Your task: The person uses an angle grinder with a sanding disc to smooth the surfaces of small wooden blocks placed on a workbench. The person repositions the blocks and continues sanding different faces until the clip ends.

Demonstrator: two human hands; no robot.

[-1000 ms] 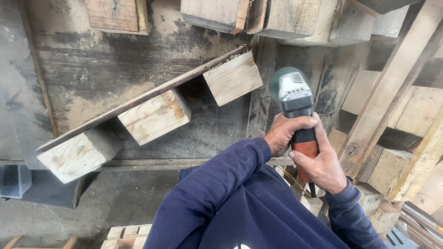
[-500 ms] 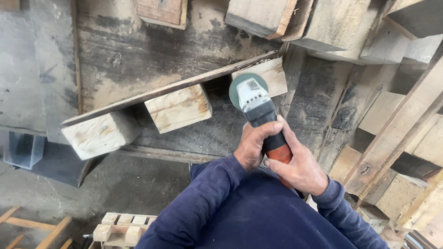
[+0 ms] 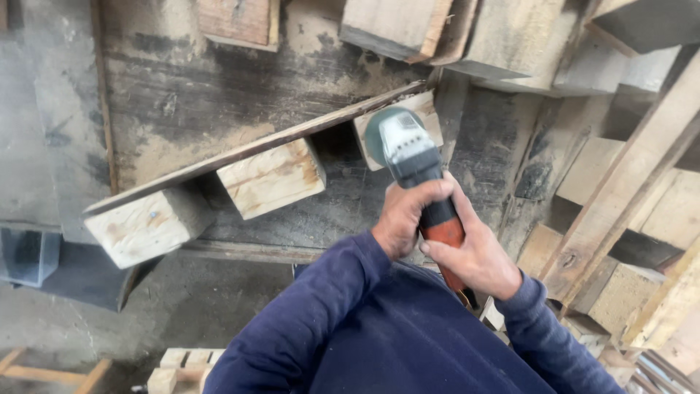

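Pallet: stood on edge; one thin, dark, weathered deck board ran diagonally across three pale, rough-sawn square blocks with grain and saw marks on their cut faces.
Backing surface: grey, stained, scuffed panel behind the pallet.
Lumber stack: worn planks and blocks leaned at the right, well apart from the hands.
Sleeves: dark blue knit fabric covered both arms to the wrists.
Angle grinder: grey-green rounded head, black neck, orange-red body; head lay against the rightmost block, just below the deck board's upper end.
Left hand: fingers closed fully round the grinder's black neck, thumb side toward the head.
Right hand: fingers wrapped shut round the orange-red body, just behind the left hand and touching it.
Change from earlier frames: grinder head had moved up and left, from clear of the blocks to the face of the rightmost block; both grips were unchanged.
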